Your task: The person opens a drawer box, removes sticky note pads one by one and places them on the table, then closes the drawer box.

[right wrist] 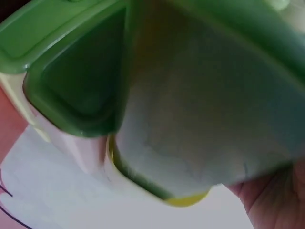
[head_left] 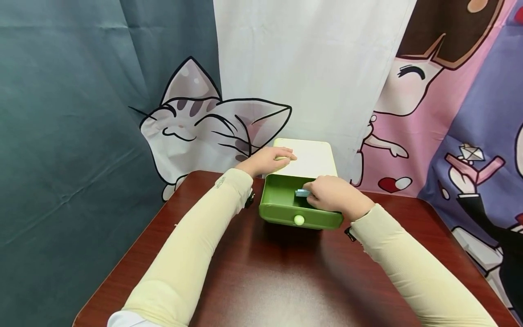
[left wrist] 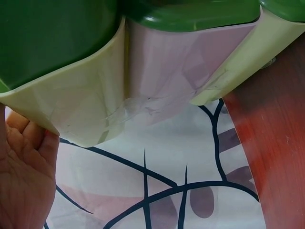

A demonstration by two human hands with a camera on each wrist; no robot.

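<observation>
A small drawer cabinet with a pale top point(head_left: 310, 156) stands at the back of the table. Its top green drawer point(head_left: 279, 213) is pulled out, with a round light green knob point(head_left: 299, 220) on the front. My left hand point(head_left: 265, 161) rests at the cabinet's upper left edge, fingers reaching over the top. Inside the drawer, my right hand point(head_left: 330, 195) grips a small light blue object point(head_left: 301, 193), mostly covered by the fingers; I cannot tell its kind. In the left wrist view, the cream side point(left wrist: 90, 105) and a pink tier point(left wrist: 167, 62) show.
The dark red wooden table point(head_left: 261, 281) spreads in front of the cabinet. Behind it hangs a cloth backdrop point(head_left: 314, 68) printed with a cartoon cat point(head_left: 196, 122) and figures. Lower green drawers point(right wrist: 71, 90) show pushed in, in the right wrist view.
</observation>
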